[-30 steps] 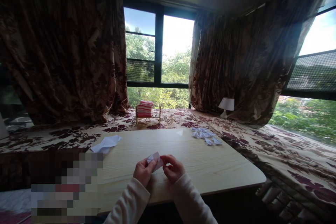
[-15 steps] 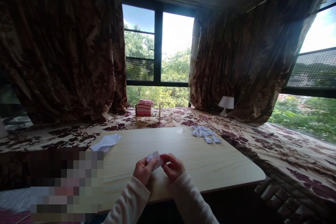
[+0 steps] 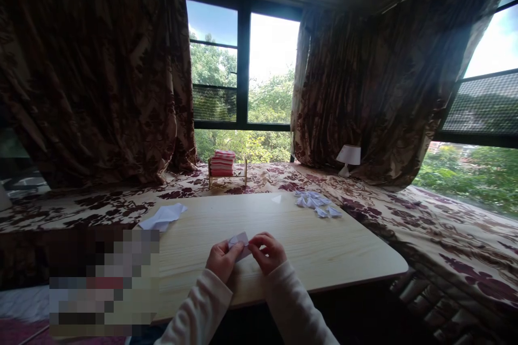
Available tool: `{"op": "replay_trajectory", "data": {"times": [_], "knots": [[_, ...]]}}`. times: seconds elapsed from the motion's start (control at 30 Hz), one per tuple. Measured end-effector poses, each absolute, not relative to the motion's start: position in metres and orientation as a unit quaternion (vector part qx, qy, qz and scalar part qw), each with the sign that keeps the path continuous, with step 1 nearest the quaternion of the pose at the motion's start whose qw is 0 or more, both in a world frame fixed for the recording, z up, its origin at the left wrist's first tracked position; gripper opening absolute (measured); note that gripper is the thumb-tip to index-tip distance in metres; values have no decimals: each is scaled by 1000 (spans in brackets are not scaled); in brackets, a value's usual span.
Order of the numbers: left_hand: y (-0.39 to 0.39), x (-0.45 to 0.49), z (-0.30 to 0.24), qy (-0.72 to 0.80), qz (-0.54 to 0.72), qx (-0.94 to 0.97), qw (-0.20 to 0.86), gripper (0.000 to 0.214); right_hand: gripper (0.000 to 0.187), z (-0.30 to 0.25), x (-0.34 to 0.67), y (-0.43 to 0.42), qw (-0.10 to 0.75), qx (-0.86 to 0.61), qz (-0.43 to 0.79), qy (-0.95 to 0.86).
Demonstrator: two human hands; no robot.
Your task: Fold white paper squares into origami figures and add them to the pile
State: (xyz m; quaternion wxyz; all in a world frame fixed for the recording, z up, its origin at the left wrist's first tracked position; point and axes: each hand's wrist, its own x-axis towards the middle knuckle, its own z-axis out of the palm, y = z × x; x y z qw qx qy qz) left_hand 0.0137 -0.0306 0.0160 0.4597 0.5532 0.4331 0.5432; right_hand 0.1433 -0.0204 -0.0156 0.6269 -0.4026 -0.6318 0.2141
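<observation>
A small folded piece of white paper (image 3: 242, 239) is held above the near part of the wooden table (image 3: 210, 221). My left hand (image 3: 222, 260) grips its left side, with the thumb lying across the front. At the paper's right edge, my right hand (image 3: 267, 252) pinches with thumb and forefinger. Several folded paper pieces (image 3: 313, 201) sit in a cluster at the table's far right. Flat white paper sheets (image 3: 164, 218) lie at the far left corner. Near the far edge is one small white paper triangle (image 3: 277, 199).
Behind the table runs a ledge with a flowered cover (image 3: 271, 175). On it stand a small rack with folded striped cloths (image 3: 222, 163) and a white lamp (image 3: 348, 159). Curtains (image 3: 332, 91) flank the window. A blurred-out patch (image 3: 105, 285) hides the lower left.
The paper has turned slightly in my hands. My right fingers have closed more tightly at its right edge. The view has shifted a little; the other papers lie as before.
</observation>
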Motion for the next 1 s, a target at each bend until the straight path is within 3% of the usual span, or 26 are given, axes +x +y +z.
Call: {"op": "replay_trajectory", "data": {"times": [0.37,1.0], "knots": [[-34,17,18,427,541,541,482,27,8,-16,141,-23,619,-422,188,-635],[-29,17,6,421,502,616,436,22,12,-22,141,-21,618,-457,249,-590]]}}
